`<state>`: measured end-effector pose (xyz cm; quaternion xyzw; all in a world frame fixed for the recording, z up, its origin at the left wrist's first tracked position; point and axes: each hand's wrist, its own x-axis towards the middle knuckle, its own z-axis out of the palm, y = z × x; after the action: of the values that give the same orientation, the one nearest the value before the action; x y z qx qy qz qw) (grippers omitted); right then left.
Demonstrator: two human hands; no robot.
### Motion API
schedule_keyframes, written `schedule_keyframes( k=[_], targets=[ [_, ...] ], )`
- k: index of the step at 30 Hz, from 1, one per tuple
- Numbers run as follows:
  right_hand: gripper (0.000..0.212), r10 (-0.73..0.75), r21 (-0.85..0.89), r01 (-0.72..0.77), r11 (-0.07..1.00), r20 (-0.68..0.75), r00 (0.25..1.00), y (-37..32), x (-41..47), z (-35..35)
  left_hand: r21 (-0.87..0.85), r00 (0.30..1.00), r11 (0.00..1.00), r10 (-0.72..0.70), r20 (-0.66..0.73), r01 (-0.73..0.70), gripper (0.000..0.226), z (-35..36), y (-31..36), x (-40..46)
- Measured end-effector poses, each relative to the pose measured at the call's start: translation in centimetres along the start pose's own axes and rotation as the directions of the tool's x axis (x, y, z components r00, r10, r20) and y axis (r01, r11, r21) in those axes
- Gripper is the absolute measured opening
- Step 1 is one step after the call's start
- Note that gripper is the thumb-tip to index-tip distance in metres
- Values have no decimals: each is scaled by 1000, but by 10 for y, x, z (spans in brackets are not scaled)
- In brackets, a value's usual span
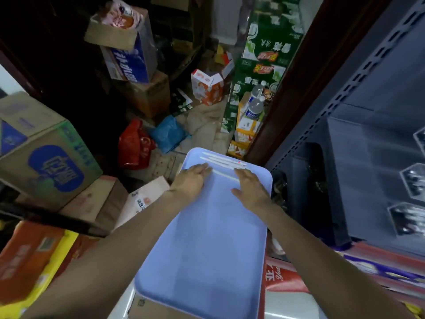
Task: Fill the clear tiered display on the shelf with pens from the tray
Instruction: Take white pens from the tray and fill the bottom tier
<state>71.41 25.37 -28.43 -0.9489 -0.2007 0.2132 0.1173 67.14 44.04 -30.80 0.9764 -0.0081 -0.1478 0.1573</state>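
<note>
A light blue tray (204, 245) lies lengthwise in front of me. Several thin white pens (222, 160) lie side by side at its far end. My left hand (190, 179) reaches over the tray's left edge, fingers straight and flat, fingertips touching the left ends of the pens. My right hand (249, 187) lies flat on the tray at the right, fingers extended over the right ends of the pens. Neither hand grips a pen. Clear tiered display pieces (411, 180) with dark contents sit on the grey shelf at the right, blurred.
A grey metal shelf unit (345, 125) stands close on the right. Cardboard boxes (43, 157) pile up on the left. Beyond the tray lie red (135, 146) and blue (169, 133) plastic bags, with green cartons (264, 65) stacked behind them.
</note>
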Motion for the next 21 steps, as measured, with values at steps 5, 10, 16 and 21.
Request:
schedule_keyframes(
  k=[5,10,16,21],
  targets=[
    [53,30,-89,-36,995,-74,997,2,15,5,128,984,992,40,-171,-18,48,7,-5,8],
    [36,32,-142,-38,989,-44,999,0,22,5,-1,981,1000,3,-193,-3,25,4,-14,19],
    [38,11,-81,-7,997,49,999,6,17,7,-236,982,972,-21,-186,-24,44,12,-22,20],
    [20,4,-84,3,996,80,997,5,8,9,-258,971,959,59,-230,-119,16,14,-23,17]
  ],
)
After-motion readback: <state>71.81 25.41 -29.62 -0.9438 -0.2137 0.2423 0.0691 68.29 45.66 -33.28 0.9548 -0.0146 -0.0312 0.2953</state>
